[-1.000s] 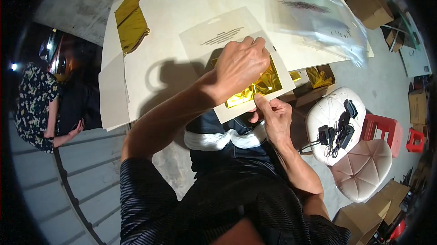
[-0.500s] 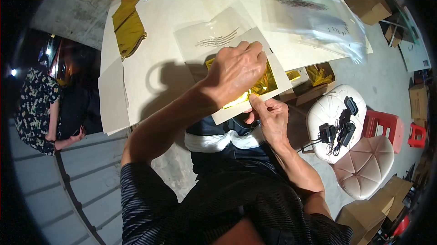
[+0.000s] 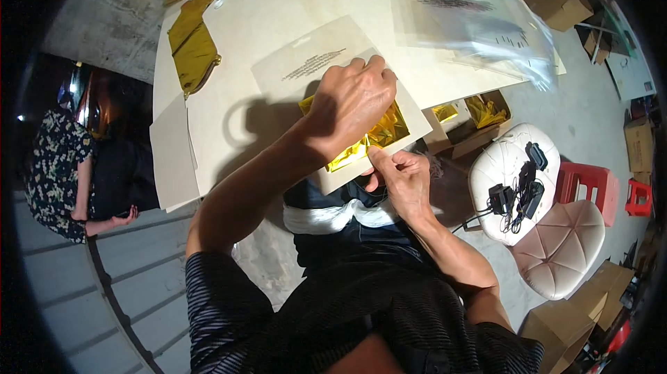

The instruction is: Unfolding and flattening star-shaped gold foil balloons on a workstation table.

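At the near edge of the table I have a cream card (image 3: 411,118) with a frame-like window, and crinkled gold foil (image 3: 390,127) shows in it. Behind the window lies a paler panel (image 3: 278,61) with a small slot and lines of print. My left hand (image 3: 353,106) rests over the card, fingers curled down at its far side; the palm hides whatever they pinch. With its thumb on top and fingers beneath, my right hand (image 3: 403,178) grips the card's near edge.
Clear plastic sleeves (image 3: 472,27) lie at the far right of the table, gold foil film (image 3: 191,47) at the left. An open carton (image 3: 479,124) holds gold foil. Black adapters lie on a white padded stool (image 3: 511,186). Another person (image 3: 59,172) sits at far left.
The clear film that stood raised behind the card now lies flatter over the printed panel. Both hands and the card have shifted slightly left, still in much the same grip.
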### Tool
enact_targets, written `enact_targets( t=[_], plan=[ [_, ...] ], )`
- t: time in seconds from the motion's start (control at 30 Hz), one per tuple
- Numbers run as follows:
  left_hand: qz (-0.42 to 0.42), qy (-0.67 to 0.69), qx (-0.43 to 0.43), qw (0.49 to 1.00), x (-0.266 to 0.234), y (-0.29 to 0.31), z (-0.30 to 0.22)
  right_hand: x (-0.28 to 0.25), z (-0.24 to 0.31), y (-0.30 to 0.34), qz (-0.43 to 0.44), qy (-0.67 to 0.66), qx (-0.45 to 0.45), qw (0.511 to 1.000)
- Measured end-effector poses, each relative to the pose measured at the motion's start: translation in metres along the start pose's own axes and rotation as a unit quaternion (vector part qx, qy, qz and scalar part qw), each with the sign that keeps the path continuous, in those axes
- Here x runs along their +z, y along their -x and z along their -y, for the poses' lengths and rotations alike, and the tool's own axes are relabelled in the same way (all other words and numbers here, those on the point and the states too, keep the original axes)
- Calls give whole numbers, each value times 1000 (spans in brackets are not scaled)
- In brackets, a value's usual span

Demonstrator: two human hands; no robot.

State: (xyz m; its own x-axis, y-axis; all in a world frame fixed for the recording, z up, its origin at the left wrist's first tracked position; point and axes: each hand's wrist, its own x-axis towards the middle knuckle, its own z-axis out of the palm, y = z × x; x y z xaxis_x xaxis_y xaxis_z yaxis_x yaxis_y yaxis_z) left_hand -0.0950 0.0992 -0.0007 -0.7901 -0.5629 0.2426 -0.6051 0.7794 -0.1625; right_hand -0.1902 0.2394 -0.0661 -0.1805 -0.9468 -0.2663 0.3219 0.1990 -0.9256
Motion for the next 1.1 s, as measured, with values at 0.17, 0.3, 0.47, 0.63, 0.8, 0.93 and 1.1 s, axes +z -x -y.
enact_targets(
  t=[0.17, 0.3, 0.47, 0.63, 0.8, 0.93, 1.1],
  plan=[
    [-4, 20, 46, 999, 0, 1, -2, 0, 2, 1, -10, -2, 11, 1000],
    [-96, 52, 62, 992, 1, 6, -4, -1, 2, 1, -4, 9, 19, 1000],
    [-108, 42, -11, 993, -9, 22, 6, -1, 0, -2, -35, -10, -3, 999],
    [-2, 149, -28, 988, -24, 38, 13, 0, -3, -2, -28, -13, -7, 1000],
    [-16, 125, -38, 991, -29, 48, 7, 2, -4, -2, -25, -40, -17, 999],
    [23, 30, -91, 995, -26, 54, 13, -1, 1, -2, -38, -25, -20, 999],
    [23, 71, -93, 993, -24, 66, 23, 0, 4, -2, -42, -11, -21, 999]
  ],
)
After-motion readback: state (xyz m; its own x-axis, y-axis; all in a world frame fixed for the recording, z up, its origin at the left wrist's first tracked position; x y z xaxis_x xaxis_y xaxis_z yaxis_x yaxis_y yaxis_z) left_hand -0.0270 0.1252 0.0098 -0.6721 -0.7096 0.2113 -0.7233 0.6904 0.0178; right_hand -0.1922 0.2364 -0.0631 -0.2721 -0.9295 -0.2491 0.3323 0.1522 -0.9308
